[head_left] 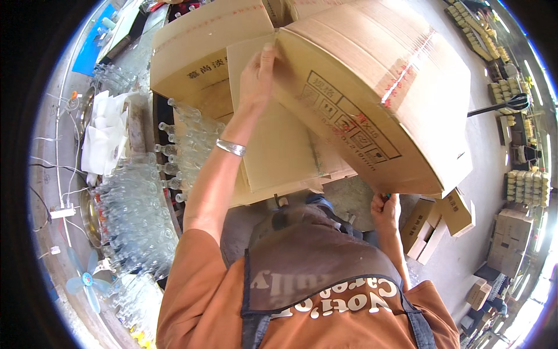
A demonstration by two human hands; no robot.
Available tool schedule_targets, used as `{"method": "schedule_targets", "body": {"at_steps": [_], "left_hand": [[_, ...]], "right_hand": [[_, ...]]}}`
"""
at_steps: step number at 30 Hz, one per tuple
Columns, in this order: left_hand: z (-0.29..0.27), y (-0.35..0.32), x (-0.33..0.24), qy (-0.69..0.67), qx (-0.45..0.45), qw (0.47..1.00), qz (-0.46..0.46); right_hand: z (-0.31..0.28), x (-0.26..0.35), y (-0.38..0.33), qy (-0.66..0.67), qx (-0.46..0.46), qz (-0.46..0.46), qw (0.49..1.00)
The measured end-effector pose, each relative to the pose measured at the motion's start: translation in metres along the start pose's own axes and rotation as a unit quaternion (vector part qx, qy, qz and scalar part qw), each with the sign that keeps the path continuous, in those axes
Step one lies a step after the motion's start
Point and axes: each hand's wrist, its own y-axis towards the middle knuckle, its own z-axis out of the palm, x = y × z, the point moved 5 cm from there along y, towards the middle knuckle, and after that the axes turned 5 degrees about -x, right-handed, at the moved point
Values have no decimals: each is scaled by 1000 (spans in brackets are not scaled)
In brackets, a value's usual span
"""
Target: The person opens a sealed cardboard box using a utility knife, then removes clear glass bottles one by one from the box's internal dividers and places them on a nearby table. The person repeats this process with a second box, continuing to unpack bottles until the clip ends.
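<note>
A large brown cardboard box [430, 99] is tilted up in front of me, red-marked tape along its seam. My left hand [257, 78] is closed on the box's left edge, with a bracelet on that wrist. Beneath the box's near right corner, my right hand [385, 209] is curled into a fist. A small dark green bit shows at its fingers, too little to name. Under the left forearm lie cardboard panels [273, 151], and beside them stand clear glass bottles [186, 131], partly covered by the arm.
Another cardboard box [212, 52] stands behind at the left. Many glass bottles [131, 209] crowd the left side, near a blue fan [87, 279]. On the right floor are a small opened carton [427, 227], stacked cartons [508, 241] and a black long-stemmed object [514, 103].
</note>
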Motion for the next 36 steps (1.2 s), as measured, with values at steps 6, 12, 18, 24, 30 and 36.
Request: {"method": "schedule_targets", "body": {"at_steps": [6,12,18,24,30,36], "left_hand": [[-66,27,-12,-50,55,997,-12],[-114,-16,-21,-55,-29,998,-30],[-85,-86,-36,-122,39,992,-21],[-67,-93,-66,-36,27,997,61],[-41,-156,-77,-64,78,995,5],[-36,-177,-87,-165,63,978,-109]], "right_hand": [[66,-57,-60,-97,212,58,971],[121,-88,-84,-209,396,104,888],[70,-18,-101,-333,285,78,895],[88,132,-86,-397,224,-134,880],[177,217,-89,-346,396,-325,786],[288,249,-125,-460,517,-392,606]]}}
